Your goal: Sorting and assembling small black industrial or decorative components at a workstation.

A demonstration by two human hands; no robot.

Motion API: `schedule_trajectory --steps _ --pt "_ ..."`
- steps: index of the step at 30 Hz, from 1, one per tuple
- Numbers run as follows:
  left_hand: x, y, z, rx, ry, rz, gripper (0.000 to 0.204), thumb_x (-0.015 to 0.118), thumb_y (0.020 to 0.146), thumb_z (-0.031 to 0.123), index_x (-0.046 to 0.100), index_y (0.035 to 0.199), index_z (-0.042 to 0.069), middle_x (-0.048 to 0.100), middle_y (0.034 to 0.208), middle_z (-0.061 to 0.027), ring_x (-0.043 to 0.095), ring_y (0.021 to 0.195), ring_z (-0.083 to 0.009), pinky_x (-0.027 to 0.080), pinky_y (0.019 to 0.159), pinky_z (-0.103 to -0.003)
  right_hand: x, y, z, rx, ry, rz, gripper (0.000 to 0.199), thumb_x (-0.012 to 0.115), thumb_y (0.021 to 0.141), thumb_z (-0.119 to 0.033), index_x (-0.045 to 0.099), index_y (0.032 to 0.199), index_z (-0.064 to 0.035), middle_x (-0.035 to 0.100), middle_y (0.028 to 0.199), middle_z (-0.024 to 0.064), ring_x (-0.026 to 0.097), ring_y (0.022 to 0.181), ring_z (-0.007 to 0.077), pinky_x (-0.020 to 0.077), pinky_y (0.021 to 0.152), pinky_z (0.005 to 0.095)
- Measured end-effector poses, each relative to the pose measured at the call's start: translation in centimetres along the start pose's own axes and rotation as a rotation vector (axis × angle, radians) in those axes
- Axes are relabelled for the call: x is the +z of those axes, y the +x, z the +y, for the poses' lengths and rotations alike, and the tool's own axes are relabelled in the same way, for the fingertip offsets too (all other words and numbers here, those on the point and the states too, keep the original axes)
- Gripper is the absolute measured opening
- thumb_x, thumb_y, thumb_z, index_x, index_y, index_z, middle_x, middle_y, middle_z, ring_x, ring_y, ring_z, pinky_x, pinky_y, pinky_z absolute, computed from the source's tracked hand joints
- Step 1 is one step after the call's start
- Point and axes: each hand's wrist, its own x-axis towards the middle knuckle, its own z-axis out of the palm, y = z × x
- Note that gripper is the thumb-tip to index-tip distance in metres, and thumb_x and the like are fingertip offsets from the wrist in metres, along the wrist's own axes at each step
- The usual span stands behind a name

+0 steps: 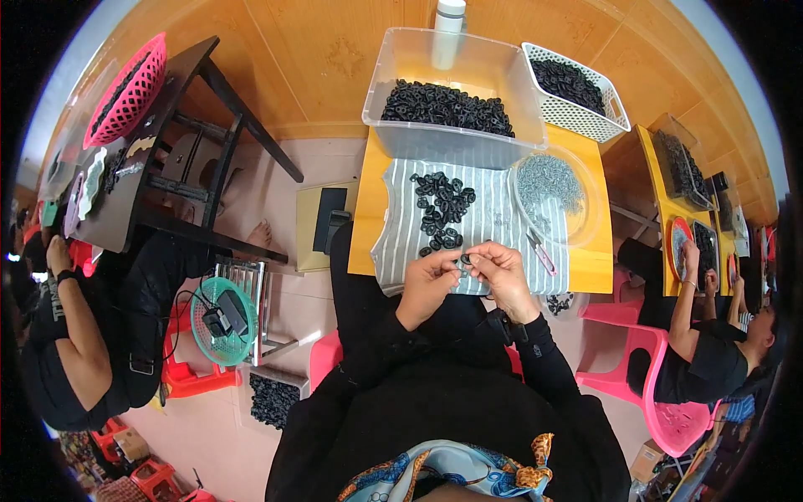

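Both hands meet at the near edge of the small yellow table [585, 259], over the striped grey cloth [493, 222]: left hand [428, 283] and right hand [502, 272] both pinched shut on one small black ring piece [465, 260] held between the fingertips, just above the cloth. A loose pile of black rings [441, 209] lies mid-cloth, a clear round dish of small metal parts [552, 188] sits at the right edge, and pink-handled snips [540, 251] lie near the right hand. Risk, judged: the tiny piece could slip from the pinch and drop off the near edge into the lap, since the grip sits right at the table's lip; an elbow could also nudge the dish. At the far edge is a clear bin of black rings [443, 105]; a white basket [577, 92] stands far right. Pale tiled floor, wood-panel wall, pink plastic chair [661, 402], other workers seated left and right.
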Motion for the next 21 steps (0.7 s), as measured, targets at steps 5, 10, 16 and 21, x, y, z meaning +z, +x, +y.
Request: schedule_trajectory --steps 5,10,16,21 --pt "0.3 -0.1 0.3 -0.001 0.019 0.013 0.034 0.057 0.081 -0.003 0.061 0.115 0.001 0.059 0.078 0.0008 0.051 0.065 -0.0040 0.042 0.056 -0.018 0.1 -0.3 0.1 -0.035 -0.005 -0.005 0.009 0.059 0.088 -0.003 0.066 0.094 -0.0016 0.063 0.073 -0.0001 0.053 0.061 0.0042 0.0407 0.055 0.0186" --pt "0.4 -0.2 0.4 0.025 -0.038 -0.012 0.034 0.059 0.081 -0.004 0.061 0.114 0.001 0.059 0.078 0.0010 0.051 0.065 -0.0035 0.042 0.055 -0.018 0.4 -0.5 -0.1 -0.094 -0.064 -0.005 0.009 0.058 0.089 -0.003 0.065 0.093 -0.0008 0.060 0.070 -0.0014 0.051 0.061 0.0034 0.0394 0.055 0.0185" --pt "0.6 -0.5 0.4 0.036 -0.024 0.018 0.034 0.057 0.081 -0.005 0.061 0.114 -0.001 0.059 0.081 -0.0008 0.052 0.070 -0.0050 0.042 0.059 -0.018 0.7 -0.9 -0.7 -0.132 -0.174 0.003 0.009 0.057 0.089 -0.003 0.064 0.093 0.0003 0.059 0.070 -0.0019 0.049 0.061 0.0033 0.0393 0.056 0.0185" --pt "0.9 -0.7 0.6 0.044 -0.021 0.030 0.034 0.056 0.080 -0.006 0.061 0.114 -0.002 0.059 0.084 -0.0018 0.053 0.072 -0.0058 0.042 0.062 -0.019 0.8 -1.2 -0.6 -0.160 -0.188 0.016 0.008 0.057 0.089 -0.003 0.064 0.092 0.0006 0.058 0.071 -0.0015 0.049 0.062 0.0036 0.0397 0.057 0.0190"
